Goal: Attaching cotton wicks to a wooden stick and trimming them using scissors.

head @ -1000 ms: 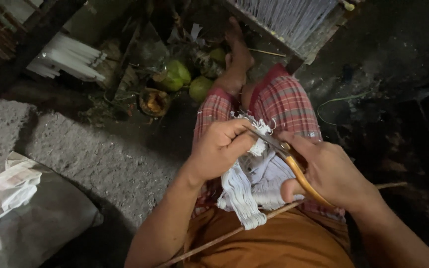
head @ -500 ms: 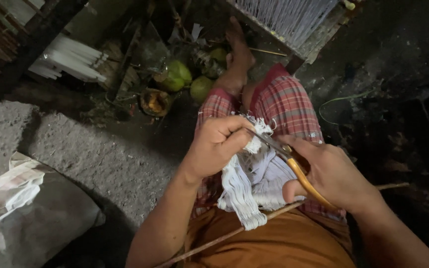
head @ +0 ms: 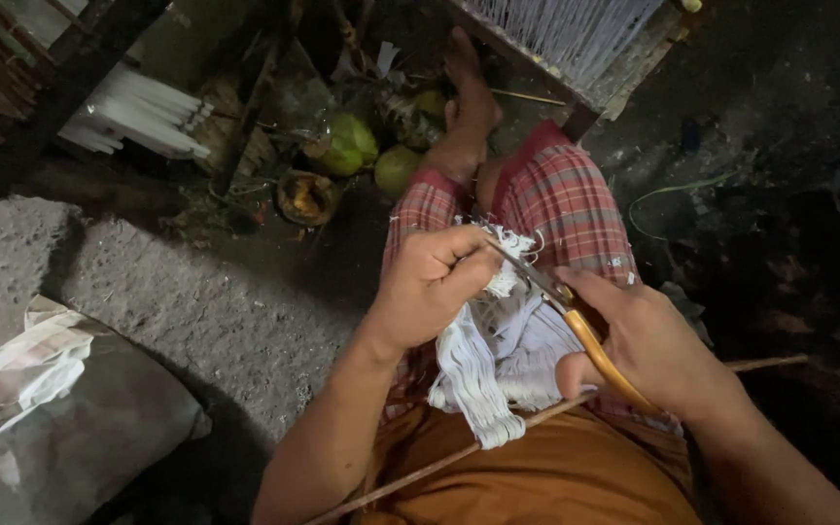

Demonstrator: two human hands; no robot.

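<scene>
My left hand (head: 435, 284) is closed around a bundle of white threads (head: 486, 365) that hangs down over my lap. My right hand (head: 651, 342) grips scissors with orange handles (head: 576, 316); their metal blades point up-left into the frayed thread ends just above my left fingers. Both hands are over my legs, which are covered by a red checked cloth (head: 566, 199). A thin wooden stick (head: 498, 442) lies across my lap under the bundle.
Green coconuts (head: 354, 144) and a small bowl (head: 305, 194) lie on the ground ahead near my bare foot (head: 467, 107). A stretched warp of white threads in a wooden frame (head: 576, 34) is at the top. White sticks (head: 138, 115) lie upper left, a grey sack (head: 70, 418) lower left.
The scissors and both hands have barely shifted; the blades stay at the thread ends held by my left hand.
</scene>
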